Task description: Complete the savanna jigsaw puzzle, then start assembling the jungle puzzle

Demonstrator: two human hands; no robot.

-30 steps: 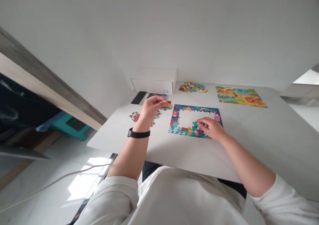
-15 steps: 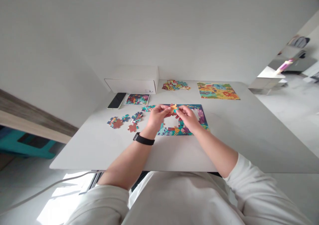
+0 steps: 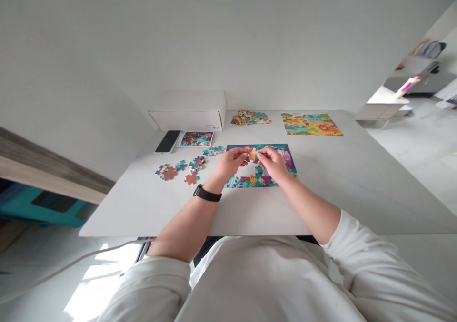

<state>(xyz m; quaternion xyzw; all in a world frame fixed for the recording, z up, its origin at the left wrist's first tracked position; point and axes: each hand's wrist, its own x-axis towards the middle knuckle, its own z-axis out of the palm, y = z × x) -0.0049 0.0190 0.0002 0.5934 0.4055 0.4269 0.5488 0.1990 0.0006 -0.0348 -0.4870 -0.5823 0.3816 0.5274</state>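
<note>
An orange puzzle piece (image 3: pixel 253 155) is pinched between both hands above a partly filled jigsaw (image 3: pixel 269 181) with a dark blue border. My left hand (image 3: pixel 231 162), with a black band on its wrist, grips the piece's left side, fingers closed. On the other side, my right hand (image 3: pixel 273 163) has its thumb and forefinger closed on the right edge. A white gap shows in the jigsaw below the fingers. Loose pieces (image 3: pixel 167 172) in blue, brown and teal lie left of the jigsaw.
A white box (image 3: pixel 187 120) stands at the back left, with a phone (image 3: pixel 167 141) and a picture card (image 3: pixel 196 139) before it. Behind the jigsaw lies a heap of pieces (image 3: pixel 250 118). A finished animal puzzle (image 3: pixel 311 124) lies back right.
The orange piece has turned and now shows more of its face between my fingers. My hands have shifted slightly to the right over the jigsaw. The camera view has tilted a little.
</note>
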